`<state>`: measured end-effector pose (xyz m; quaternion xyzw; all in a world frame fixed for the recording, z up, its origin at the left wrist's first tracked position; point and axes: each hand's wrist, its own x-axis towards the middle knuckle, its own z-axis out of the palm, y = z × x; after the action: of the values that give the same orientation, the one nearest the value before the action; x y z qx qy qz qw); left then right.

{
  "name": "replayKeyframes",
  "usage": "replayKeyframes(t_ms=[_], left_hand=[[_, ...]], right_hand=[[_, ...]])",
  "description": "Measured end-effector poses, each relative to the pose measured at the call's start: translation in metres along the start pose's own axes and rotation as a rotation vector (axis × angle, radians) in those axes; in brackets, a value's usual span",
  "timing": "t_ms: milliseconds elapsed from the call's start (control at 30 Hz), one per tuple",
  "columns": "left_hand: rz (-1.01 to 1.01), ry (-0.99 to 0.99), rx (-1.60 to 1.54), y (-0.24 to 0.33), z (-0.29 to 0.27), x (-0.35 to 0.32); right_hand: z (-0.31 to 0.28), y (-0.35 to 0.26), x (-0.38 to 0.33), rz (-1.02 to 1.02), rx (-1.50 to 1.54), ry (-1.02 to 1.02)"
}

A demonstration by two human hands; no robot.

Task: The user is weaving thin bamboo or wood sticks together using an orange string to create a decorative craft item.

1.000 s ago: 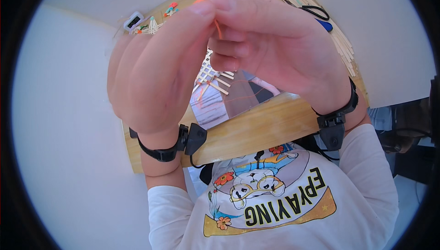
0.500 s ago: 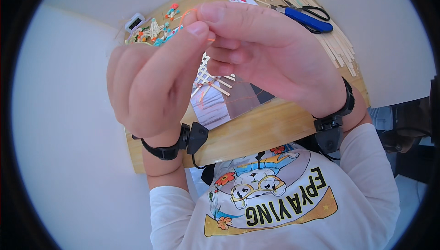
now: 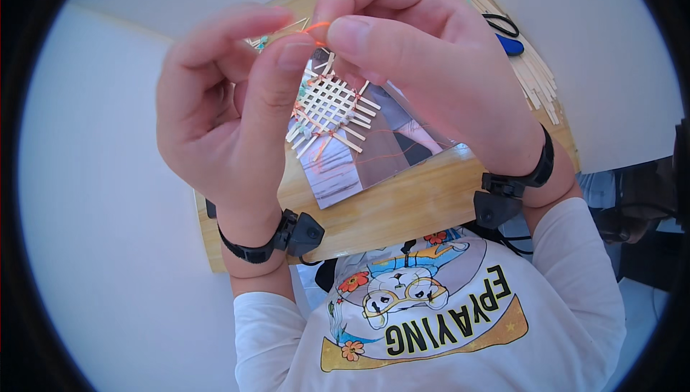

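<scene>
Lt-brown wood tbl (image 3: pixel 388 209): printed sheet (image 3: pixel 336 182) nr front edge; pale flat sticks (image 3: pixel 534 76), loose pile, R side; blue handle (image 3: pixel 511 45) nr sticks, partly hidden.

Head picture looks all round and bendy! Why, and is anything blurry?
Head view: the fisheye lens bows the wooden table and leaves dark corners; head view: the left hand has a slightly blurred raised finger, while the stick lattice looks crisper.

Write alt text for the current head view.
A person's right hand pinches orange thread beside the partly open left hand, above a woven lattice of pale strips on a printed sheet atop a wooden table.
</scene>
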<state>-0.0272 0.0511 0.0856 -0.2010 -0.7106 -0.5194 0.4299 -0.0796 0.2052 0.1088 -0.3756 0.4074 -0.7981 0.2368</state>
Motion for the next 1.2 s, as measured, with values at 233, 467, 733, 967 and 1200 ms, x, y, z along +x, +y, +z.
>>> replayKeyframes(t_ms=[233, 467, 733, 967, 1200], left_hand=[[0.0, 0.07, -0.071, 0.007, 0.003, -0.001], [-0.151, 0.07, 0.176, 0.016, 0.003, -0.002], [-0.177, 0.053, 0.316, 0.025, 0.004, -0.004], [-0.179, 0.007, 0.293, 0.02, 0.002, -0.004], [-0.222, -0.031, 0.132, 0.007, 0.002, -0.004]], right_hand=[[-0.02, 0.005, -0.006, -0.056, 0.157, -0.151], [-0.013, 0.005, -0.011, -0.094, -0.095, -0.034], [-0.008, 0.005, -0.008, -0.11, -0.156, -0.028], [-0.011, 0.002, -0.019, -0.121, -0.212, -0.008], [-0.015, 0.006, -0.018, -0.13, -0.276, 0.011]])
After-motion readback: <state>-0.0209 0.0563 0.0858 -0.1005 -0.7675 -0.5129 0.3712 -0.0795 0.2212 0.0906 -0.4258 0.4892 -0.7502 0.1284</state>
